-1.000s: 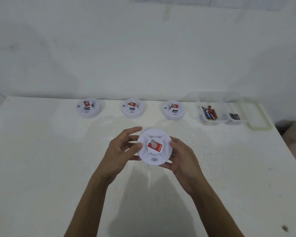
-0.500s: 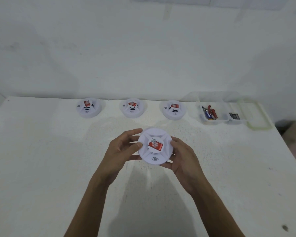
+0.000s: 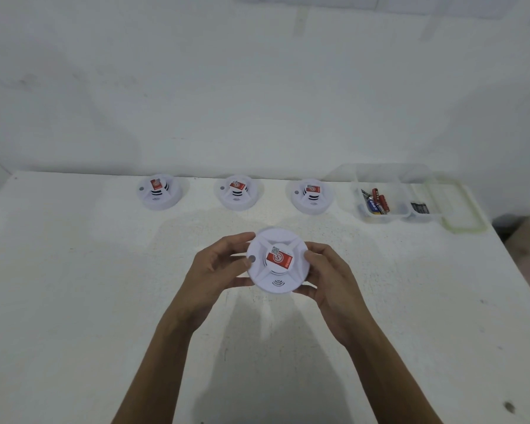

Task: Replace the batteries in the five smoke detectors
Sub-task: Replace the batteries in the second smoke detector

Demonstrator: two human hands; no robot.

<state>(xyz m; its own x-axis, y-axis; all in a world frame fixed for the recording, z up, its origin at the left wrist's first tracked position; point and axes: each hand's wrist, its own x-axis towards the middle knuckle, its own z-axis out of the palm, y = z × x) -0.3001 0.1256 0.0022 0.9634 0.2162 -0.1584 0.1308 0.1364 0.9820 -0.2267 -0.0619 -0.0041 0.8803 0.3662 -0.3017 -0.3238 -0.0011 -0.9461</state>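
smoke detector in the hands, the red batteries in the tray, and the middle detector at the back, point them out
held smoke detector (image 3: 278, 264): head view, on its red centre label
red batteries (image 3: 380, 202): head view, on a red cell in the clear tray's left compartment
middle back detector (image 3: 237, 192): head view, on its raised centre

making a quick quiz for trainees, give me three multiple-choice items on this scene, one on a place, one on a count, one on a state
1. Where is the clear box with the batteries?
A. back right of the table
B. front left
C. on the floor

2. How many smoke detectors stand in the back row?
A. one
B. three
C. five

3. What do the hands do?
A. rest flat
B. both hold one detector
C. lift the box

Answers: 1 A, it sits right of the row. 2 B, left, middle, right. 3 B, left hand and right hand grip the held detector.
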